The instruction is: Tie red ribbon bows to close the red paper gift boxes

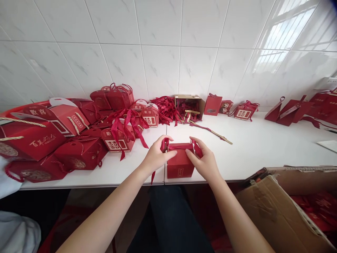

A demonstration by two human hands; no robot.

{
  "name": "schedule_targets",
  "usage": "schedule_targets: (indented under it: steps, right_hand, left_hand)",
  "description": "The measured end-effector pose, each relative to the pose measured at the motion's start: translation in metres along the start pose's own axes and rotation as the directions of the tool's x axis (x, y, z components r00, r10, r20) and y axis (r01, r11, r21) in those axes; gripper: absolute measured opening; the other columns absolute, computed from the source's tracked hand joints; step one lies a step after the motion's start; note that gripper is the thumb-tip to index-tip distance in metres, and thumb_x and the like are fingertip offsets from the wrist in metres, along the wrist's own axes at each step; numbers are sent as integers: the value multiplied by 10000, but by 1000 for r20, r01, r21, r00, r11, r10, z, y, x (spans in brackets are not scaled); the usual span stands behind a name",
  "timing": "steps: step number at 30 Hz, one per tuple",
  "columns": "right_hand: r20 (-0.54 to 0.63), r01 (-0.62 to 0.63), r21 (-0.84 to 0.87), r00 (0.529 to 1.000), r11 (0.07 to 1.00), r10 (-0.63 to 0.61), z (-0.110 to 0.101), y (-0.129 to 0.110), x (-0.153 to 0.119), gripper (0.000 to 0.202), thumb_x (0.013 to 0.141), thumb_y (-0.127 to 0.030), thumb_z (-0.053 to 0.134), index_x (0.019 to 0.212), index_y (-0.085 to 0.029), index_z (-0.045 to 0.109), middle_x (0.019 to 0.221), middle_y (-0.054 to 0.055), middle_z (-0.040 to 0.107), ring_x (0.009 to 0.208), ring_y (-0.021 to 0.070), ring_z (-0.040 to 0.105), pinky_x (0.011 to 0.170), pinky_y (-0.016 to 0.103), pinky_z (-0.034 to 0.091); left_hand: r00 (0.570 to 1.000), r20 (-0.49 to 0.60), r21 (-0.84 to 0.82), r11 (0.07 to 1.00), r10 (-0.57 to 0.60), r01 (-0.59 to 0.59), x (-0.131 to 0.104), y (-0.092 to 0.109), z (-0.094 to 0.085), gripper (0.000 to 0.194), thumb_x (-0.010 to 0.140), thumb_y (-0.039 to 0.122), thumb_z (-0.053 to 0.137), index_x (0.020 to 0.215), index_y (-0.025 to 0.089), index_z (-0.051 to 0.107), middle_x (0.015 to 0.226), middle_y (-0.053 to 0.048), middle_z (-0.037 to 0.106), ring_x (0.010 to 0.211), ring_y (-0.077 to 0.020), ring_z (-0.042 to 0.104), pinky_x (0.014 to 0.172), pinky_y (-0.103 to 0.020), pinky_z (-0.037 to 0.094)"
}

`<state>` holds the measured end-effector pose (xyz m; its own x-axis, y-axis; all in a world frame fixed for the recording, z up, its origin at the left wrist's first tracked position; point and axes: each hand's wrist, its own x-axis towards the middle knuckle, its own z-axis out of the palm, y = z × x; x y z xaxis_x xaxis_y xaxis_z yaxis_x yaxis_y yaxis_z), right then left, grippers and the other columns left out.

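Note:
A small red box [180,165] stands upright on the white table near its front edge, with a red ribbon [180,146] running across its top. My left hand [159,153] is closed around the box's upper left corner and the ribbon there, its thumb on the front face. At the upper right corner, my right hand [202,158] grips the box in the same way, thumb on the front and ribbon bunched beside the fingers. One ribbon end hangs below my left hand.
Many red gift boxes [81,153] are piled at the left. Behind lie a heap of red ribbons [165,109] and an open carton [202,105] of ribbons. A large cardboard box [273,207] is at the lower right. A person's light sleeve [18,230] shows at far left.

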<state>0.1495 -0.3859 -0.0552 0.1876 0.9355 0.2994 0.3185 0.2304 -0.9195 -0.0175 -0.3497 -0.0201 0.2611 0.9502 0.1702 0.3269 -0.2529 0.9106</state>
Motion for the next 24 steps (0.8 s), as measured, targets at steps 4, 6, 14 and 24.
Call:
schedule_targets:
  steps: [4, 6, 14, 24]
  right_hand:
    - [-14, 23, -185, 1000, 982, -26, 0, 0, 0, 413, 789, -345, 538, 1192, -256, 532, 659, -17, 585, 542, 142, 508, 576, 269, 442]
    - [-13, 25, -242, 999, 970, -29, -1, -2, 0, 398, 796, -348, 522, 1185, -265, 540, 672, -11, 601, 531, 145, 507, 569, 274, 435]
    - [-46, 42, -341, 997, 939, -61, -1, -5, 3, 356, 806, -338, 488, 1145, -245, 542, 670, 2, 625, 501, 157, 521, 525, 268, 403]
    - [-31, 93, -389, 993, 916, -114, 12, 0, -1, 362, 794, -309, 513, 1139, -237, 597, 799, 58, 704, 639, 216, 625, 580, 298, 448]
  left_hand:
    - [998, -6, 218, 974, 56, -54, 6, 0, 3, 205, 707, 226, 584, 905, 246, 537, 634, 64, 462, 560, -119, 434, 535, -218, 327]
    - [998, 20, 289, 955, 61, -64, 7, 2, 3, 167, 722, 233, 560, 885, 248, 526, 600, 64, 474, 518, -125, 435, 498, -225, 304]
    - [991, 96, 448, 885, 94, -128, 10, 17, 0, 118, 668, 140, 576, 658, 236, 507, 534, 29, 462, 467, -148, 359, 488, -264, 173]
    - [968, 220, 441, 872, 124, -212, 5, 21, 3, 119, 653, 177, 595, 598, 229, 503, 621, -16, 513, 557, -182, 443, 513, -274, 252]
